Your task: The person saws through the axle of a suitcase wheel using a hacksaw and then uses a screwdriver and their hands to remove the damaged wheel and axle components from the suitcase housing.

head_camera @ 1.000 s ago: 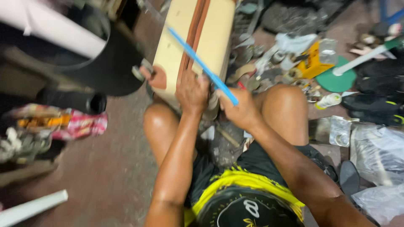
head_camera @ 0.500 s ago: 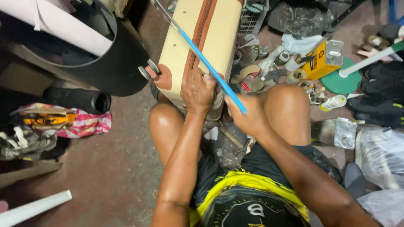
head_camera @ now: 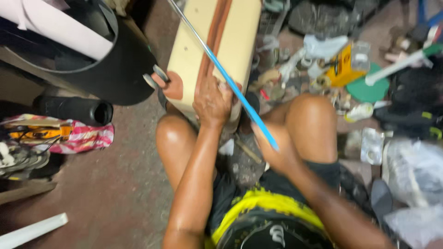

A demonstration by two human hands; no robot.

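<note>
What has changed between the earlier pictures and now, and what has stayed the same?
The right hand has drawn back from the cream case toward the body, keeping hold of the blue-handled rod, whose near end now lies lower, by the knee. Nothing was picked up or let go. The left hand stays pressed on the case's near end; the black bin and the clutter stay in place.

Yellow boxy package (head_camera: pixel 342 69) with dark print on the floor at upper right, red-and-white striped bag (head_camera: pixel 83 137) at left, clear plastic wrappers (head_camera: pixel 371 145) and bags (head_camera: pixel 413 168) at right
</note>
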